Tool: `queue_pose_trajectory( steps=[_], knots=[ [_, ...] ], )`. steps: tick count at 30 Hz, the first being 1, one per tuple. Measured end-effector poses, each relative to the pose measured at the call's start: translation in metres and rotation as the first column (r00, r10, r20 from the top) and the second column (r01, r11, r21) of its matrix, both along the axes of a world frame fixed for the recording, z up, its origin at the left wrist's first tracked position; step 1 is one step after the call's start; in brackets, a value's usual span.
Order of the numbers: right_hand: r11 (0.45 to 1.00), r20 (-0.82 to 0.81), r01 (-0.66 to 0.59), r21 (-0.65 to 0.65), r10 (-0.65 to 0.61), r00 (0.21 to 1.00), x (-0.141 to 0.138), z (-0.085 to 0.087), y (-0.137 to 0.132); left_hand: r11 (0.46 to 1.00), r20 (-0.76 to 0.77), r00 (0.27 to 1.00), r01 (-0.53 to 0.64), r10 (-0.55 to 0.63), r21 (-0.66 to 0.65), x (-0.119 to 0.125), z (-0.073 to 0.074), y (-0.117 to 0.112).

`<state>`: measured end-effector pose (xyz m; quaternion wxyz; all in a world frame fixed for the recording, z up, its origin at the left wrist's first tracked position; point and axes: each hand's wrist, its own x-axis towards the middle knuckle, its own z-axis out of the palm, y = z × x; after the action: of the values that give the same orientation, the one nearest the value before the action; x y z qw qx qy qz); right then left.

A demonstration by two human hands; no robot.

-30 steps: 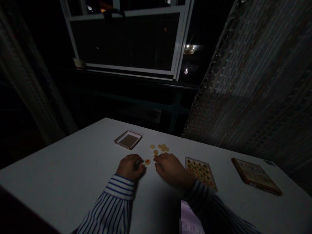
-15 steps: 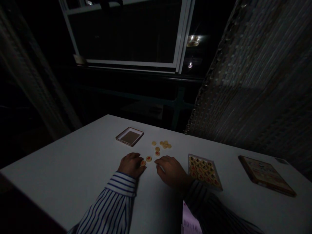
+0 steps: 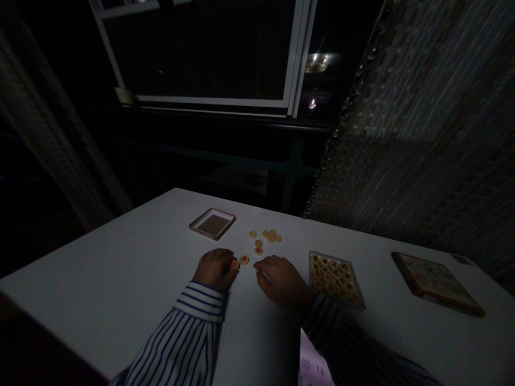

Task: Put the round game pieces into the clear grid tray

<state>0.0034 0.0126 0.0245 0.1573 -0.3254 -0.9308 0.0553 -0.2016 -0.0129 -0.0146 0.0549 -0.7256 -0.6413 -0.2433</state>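
Observation:
My left hand [image 3: 215,269] pinches a Chinese chess piece [image 3: 235,265] with a red character between thumb and fingers. Just right of it, another red-marked piece [image 3: 244,260] lies flat on the white table [image 3: 132,279]. My right hand [image 3: 281,279] rests by the table with thumb and forefinger apart, nothing visible between them. Beyond the hands are a red-marked piece [image 3: 258,251] and a plain-looking one [image 3: 258,243] touching it. Farther back lie a single piece [image 3: 252,234] and a cluster of several pieces [image 3: 271,236], showing no characters.
A shallow tray [image 3: 337,276] filled with rows of pieces stands right of my right hand. An open box lid [image 3: 212,223] lies at the back left, a decorated flat box [image 3: 436,281] at the far right. A lit timer screen [image 3: 314,364] shows at the bottom. Bead curtains [image 3: 434,123] hang behind.
The piece in my left hand is now raised and tilted, its red face showing more. My right hand has barely moved. The whole view has shifted slightly.

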Motion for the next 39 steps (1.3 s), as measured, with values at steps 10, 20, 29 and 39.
queue_pose_trajectory(
  steps=[10, 20, 29, 39],
  knots=[
    [1.0, 0.019, 0.01, -0.021, -0.01, 1.0, -0.001, 0.004, -0.001, 0.997, 0.054, 0.998, 0.016, -0.02, 0.079, 0.009, 0.014, -0.005],
    [0.999, 0.03, 0.027, -0.026, -0.027, 0.999, -0.001, 0.008, -0.002, 0.975, 0.068, 0.995, 0.059, -0.075, 0.215, 0.015, 0.017, -0.007],
    [0.993, -0.168, 0.119, -0.005, -0.118, 0.979, 0.019, 0.036, 0.01, 0.961, 0.065, 0.988, 0.117, -0.137, 0.251, 0.022, 0.018, -0.006],
    [0.986, -0.076, 0.169, 0.006, -0.168, 0.983, 0.05, 0.048, 0.004, 0.953, 0.082, 0.981, 0.146, -0.174, 0.266, 0.04, 0.024, -0.01]
  ],
)
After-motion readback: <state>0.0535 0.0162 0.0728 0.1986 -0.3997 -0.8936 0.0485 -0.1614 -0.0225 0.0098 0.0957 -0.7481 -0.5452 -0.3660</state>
